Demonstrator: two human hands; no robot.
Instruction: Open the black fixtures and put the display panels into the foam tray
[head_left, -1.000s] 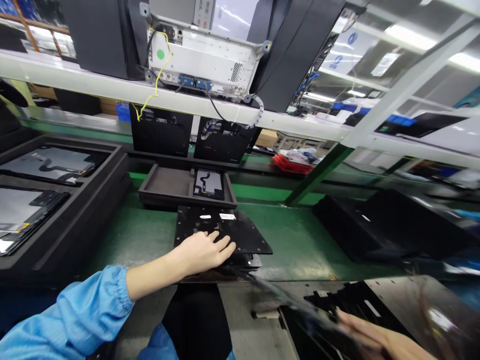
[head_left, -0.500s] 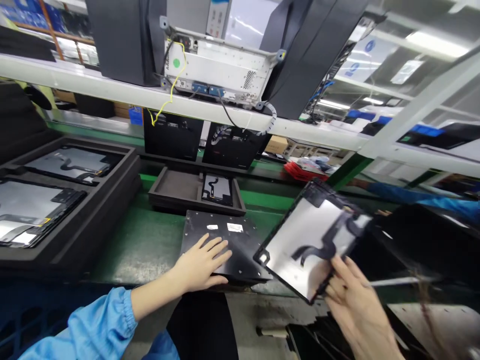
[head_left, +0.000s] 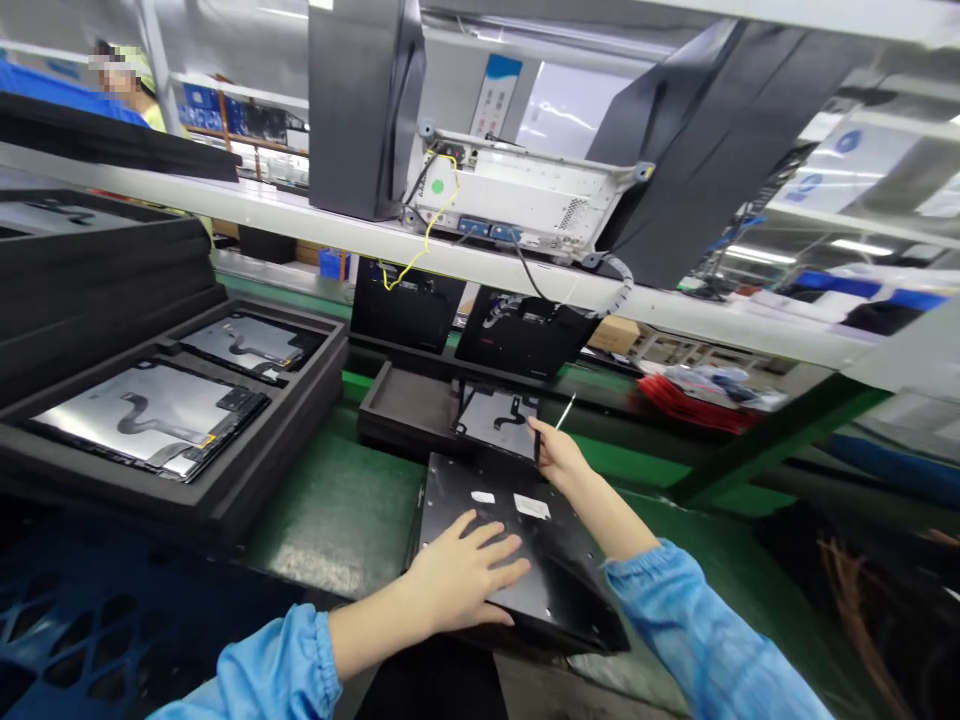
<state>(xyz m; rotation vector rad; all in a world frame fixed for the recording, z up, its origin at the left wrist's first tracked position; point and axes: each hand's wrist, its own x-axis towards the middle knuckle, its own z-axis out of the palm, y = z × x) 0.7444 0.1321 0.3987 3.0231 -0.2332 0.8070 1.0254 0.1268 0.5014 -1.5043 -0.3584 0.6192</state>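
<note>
My left hand (head_left: 466, 575) lies with its fingers spread on a black metal box (head_left: 555, 570) that has two white labels and small screws. Beyond the box, my right hand (head_left: 559, 452) grips the right edge of a flat panel (head_left: 495, 418) with a silvery back and a dark ribbon cable. That panel is over the right compartment of a small black foam tray (head_left: 375, 415); whether it rests on the bottom cannot be made out. A thin light-coloured stick (head_left: 567, 410) points up beside my right hand.
Similar panels (head_left: 135, 415) lie in a large foam tray (head_left: 296, 440) at left. Dark screens (head_left: 517, 335) stand behind. A white shelf beam (head_left: 285, 220) crosses above, carrying equipment (head_left: 525, 200). Red items (head_left: 694, 400) lie at back right. A person (head_left: 135, 95) is far left.
My right hand has carried the panel from the right to the small foam tray. My left hand has stayed on the black box. The view has shifted left.
</note>
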